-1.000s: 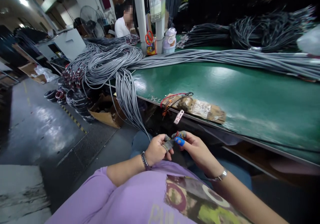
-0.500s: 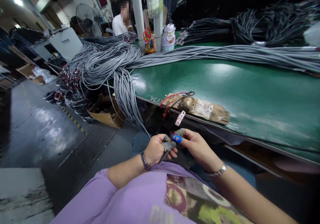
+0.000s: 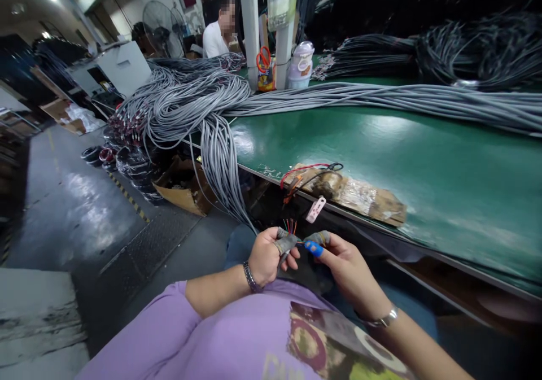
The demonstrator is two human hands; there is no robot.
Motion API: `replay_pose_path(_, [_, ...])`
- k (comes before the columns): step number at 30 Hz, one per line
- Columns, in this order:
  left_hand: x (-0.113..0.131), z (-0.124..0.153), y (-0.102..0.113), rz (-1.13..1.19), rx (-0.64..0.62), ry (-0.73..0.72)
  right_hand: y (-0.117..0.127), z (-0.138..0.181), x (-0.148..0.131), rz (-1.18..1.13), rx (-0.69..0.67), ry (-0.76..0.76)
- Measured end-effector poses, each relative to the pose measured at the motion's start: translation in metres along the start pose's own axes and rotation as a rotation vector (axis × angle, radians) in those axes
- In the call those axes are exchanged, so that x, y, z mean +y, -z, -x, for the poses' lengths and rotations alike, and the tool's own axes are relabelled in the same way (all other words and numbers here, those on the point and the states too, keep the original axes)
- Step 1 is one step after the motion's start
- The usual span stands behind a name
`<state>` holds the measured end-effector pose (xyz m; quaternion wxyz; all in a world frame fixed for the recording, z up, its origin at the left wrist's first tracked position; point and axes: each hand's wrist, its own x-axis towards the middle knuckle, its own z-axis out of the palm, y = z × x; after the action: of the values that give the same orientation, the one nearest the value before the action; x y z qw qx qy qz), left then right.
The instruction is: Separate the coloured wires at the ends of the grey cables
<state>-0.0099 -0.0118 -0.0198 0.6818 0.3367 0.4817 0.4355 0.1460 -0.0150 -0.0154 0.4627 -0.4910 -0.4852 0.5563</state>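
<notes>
My left hand [image 3: 266, 254] is closed round the end of a grey cable, its fingertips wrapped in grey tape. Thin coloured wires [image 3: 289, 226] fan upward out of the cable end just above that hand. My right hand [image 3: 342, 260] sits close beside it, thumb capped in blue, fingers pinched on one of the thin wires. Both hands hover over my lap, just in front of the green bench edge [image 3: 322, 202]. The grey cable runs up to a thick bundle of grey cables [image 3: 220, 160] hanging off the bench.
A taped cardboard pad [image 3: 359, 191] with red and black leads lies at the bench edge. Long grey cable bundles [image 3: 381, 95] cross the bench; dark bundles [image 3: 444, 52] lie behind. A cup with scissors [image 3: 265, 69] and a jar stand by a post. Another person [image 3: 218, 33] sits far back.
The hands have drawn slightly apart and the coloured wires now fan out clearly above the left hand. The view has shifted a little.
</notes>
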Motion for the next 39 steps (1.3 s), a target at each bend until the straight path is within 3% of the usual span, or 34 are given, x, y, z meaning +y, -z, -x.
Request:
replay_pose_path(6, [0.001,0.0,0.002,-0.095,-0.081,-0.021,0.001,-0.01,-0.007,0.013,-0.107,-0.045])
replay_pose_path(12, [-0.003,-0.002,0.009,-0.139,-0.157,-0.007,-0.012,-0.018,-0.004,-0.04,-0.129,-0.042])
replay_pose_path(24, [-0.003,0.001,0.014,-0.159,-0.06,-0.055,-0.025,-0.014,0.003,-0.093,0.019,-0.099])
replay_pose_path(39, [0.0,-0.001,0.014,-0.061,-0.023,-0.068,-0.024,-0.012,0.0,-0.066,0.04,-0.06])
